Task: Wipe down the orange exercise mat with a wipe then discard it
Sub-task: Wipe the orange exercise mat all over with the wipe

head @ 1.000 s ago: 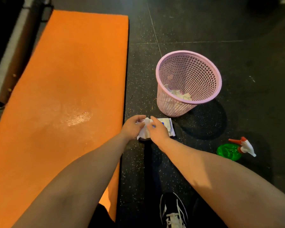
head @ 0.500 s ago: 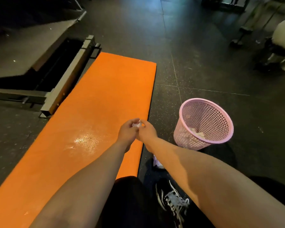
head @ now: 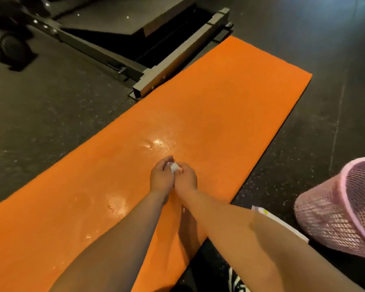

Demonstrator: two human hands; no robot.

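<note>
Both hands, left hand (head: 161, 179) & right hand (head: 187, 179), pinch a small white wipe (head: 174, 166) together over the orange mat (head: 219, 114) — wet shiny patches nearby. Pink basket (head: 343, 209) sits on the floor to the right.

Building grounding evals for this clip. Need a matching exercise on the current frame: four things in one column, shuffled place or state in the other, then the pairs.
Things
1. crumpled white wipe
2. pink plastic mesh wastebasket
3. flat orange foam exercise mat
4. grey metal beam

Place or state
a. flat on the dark floor, with wet shiny patches
b. on the floor at the right edge of view, off the mat
c. pinched between the left hand and the right hand, over the mat
d. beside the mat's far left edge

Pairs: 1-c, 2-b, 3-a, 4-d
</note>
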